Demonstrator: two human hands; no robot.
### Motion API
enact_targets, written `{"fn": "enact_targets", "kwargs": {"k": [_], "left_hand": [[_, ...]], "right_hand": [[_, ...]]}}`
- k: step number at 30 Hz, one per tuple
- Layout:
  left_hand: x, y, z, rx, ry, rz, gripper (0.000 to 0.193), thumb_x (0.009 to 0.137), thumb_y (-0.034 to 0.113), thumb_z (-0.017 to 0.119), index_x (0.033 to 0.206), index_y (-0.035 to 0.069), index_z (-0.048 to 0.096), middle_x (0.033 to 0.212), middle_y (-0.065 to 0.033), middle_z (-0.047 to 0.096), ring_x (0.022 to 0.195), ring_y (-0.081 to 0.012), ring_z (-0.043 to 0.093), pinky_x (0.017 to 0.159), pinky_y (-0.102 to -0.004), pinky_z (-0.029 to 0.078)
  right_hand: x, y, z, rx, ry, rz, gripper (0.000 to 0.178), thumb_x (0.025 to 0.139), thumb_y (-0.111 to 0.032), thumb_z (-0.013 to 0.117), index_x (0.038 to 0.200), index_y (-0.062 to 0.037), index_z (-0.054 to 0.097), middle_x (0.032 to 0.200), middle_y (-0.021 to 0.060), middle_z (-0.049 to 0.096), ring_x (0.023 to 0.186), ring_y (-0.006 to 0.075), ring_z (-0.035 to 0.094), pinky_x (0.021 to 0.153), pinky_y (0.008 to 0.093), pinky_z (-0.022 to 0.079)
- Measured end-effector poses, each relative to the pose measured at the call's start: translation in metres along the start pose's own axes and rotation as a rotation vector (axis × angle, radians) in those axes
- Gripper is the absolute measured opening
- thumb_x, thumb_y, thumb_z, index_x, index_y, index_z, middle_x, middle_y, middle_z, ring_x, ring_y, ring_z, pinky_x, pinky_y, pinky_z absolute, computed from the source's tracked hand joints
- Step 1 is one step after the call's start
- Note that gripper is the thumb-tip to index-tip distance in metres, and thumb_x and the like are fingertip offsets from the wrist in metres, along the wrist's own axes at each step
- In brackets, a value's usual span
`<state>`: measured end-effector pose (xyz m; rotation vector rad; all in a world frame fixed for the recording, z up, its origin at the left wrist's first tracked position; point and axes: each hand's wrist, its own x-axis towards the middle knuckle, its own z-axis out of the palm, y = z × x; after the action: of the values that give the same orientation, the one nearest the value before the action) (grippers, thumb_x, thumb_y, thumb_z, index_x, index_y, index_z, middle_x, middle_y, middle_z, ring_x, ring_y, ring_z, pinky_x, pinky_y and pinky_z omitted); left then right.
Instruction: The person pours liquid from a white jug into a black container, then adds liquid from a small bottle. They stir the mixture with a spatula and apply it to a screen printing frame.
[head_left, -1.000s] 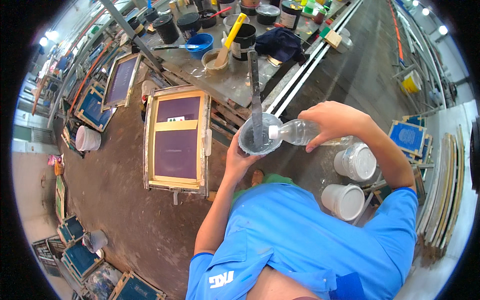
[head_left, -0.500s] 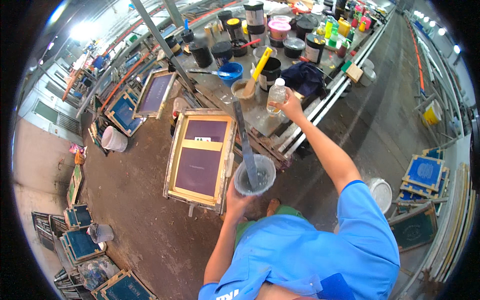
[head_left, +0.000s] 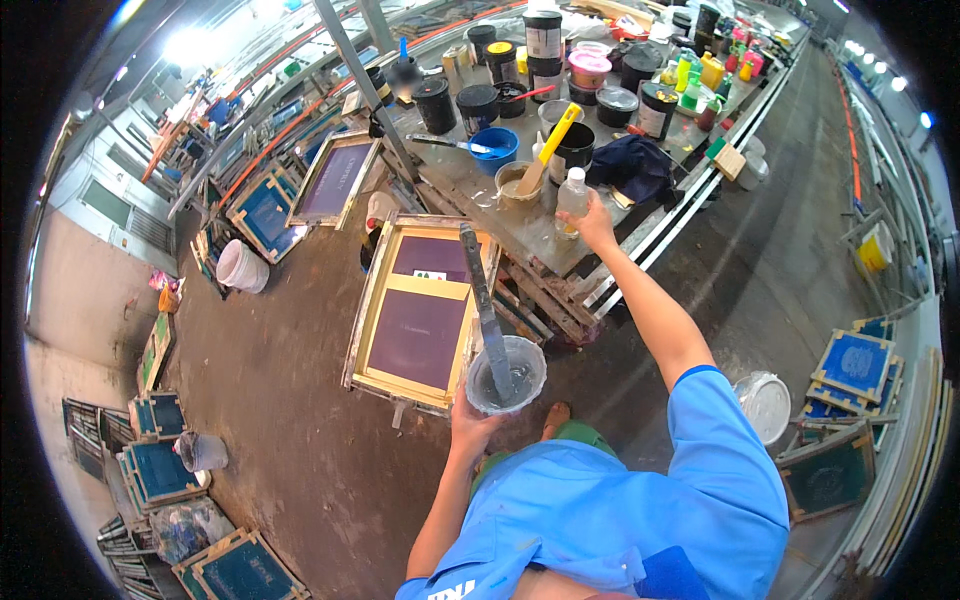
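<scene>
A translucent plastic tub (head_left: 522,398) is held close to my body by my left hand (head_left: 474,425), whose fingers wrap round its side. Out of the tub leans a long, grey-stained spatula (head_left: 484,300), its lower end in clear or greyish stuff. My right hand (head_left: 597,222) reaches out to the table and grips a clear bottle (head_left: 573,204) with a white cap, upright at the table's near edge. Left of the bottle stands a tub of brownish paste (head_left: 517,187) with a yellow-handled spatula (head_left: 552,148) in it.
The long table (head_left: 470,205) bears a blue bowl (head_left: 494,150), several black pots (head_left: 477,106) and a dark cloth (head_left: 632,167). A framed printing screen (head_left: 418,310) leans by its near end. On the floor are a white bucket (head_left: 243,266) and a lidded pail (head_left: 762,408).
The view has shifted, so the table sits a little lower and further right. My right hand and the bottle are lower against the table; my left hand keeps hold of the tub.
</scene>
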<state>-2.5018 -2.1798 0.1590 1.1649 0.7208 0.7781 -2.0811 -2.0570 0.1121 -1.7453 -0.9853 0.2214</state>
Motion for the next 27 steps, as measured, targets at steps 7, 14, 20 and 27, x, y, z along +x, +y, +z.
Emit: {"fn": "enact_targets", "kwargs": {"k": [7,14,20,27], "left_hand": [[0.002,0.016,-0.030,0.001,-0.173,-0.010,0.090,0.068,0.001,0.084,0.145,0.002,0.038,0.141,-0.0100,0.049,0.131,-0.0217,0.048,0.112,-0.0379,0.037],[-0.004,0.015,-0.052,0.144,-0.371,-0.028,0.089,0.071,0.005,0.084,0.147,0.003,0.037,0.145,-0.0101,0.046,0.134,-0.0211,0.045,0.113,-0.0378,0.035],[-0.015,0.011,-0.086,-0.034,-0.237,-0.086,0.092,0.065,-0.006,0.082,0.145,0.004,0.038,0.140,-0.0081,0.049,0.130,-0.0202,0.049,0.112,-0.0370,0.039],[-0.010,0.007,-0.127,0.052,-0.183,0.051,0.087,0.070,-0.013,0.075,0.146,0.007,0.038,0.140,-0.0056,0.049,0.129,-0.0203,0.050,0.110,-0.0358,0.043]], "right_hand": [[-0.046,-0.034,-0.012,0.027,-0.169,0.340,0.083,0.080,-0.046,0.079,0.142,-0.0023,0.045,0.121,0.0116,0.066,0.105,0.0232,0.064,0.086,0.0342,0.051],[-0.099,-0.222,-0.031,0.413,-0.826,0.343,0.035,0.095,-0.036,0.067,0.114,-0.0080,0.061,0.090,-0.0008,0.060,0.064,0.0052,0.054,0.052,0.0208,0.044],[-0.124,-0.345,-0.084,-0.180,-1.280,0.166,0.027,0.090,-0.020,0.070,0.101,0.0018,0.060,0.082,0.0073,0.065,0.067,0.0145,0.066,0.060,0.0292,0.053],[-0.203,-0.375,-0.050,-0.924,-1.287,-0.613,0.025,0.090,-0.024,0.063,0.103,-0.0039,0.069,0.090,0.0120,0.070,0.092,0.0298,0.068,0.076,0.0424,0.055]]}}
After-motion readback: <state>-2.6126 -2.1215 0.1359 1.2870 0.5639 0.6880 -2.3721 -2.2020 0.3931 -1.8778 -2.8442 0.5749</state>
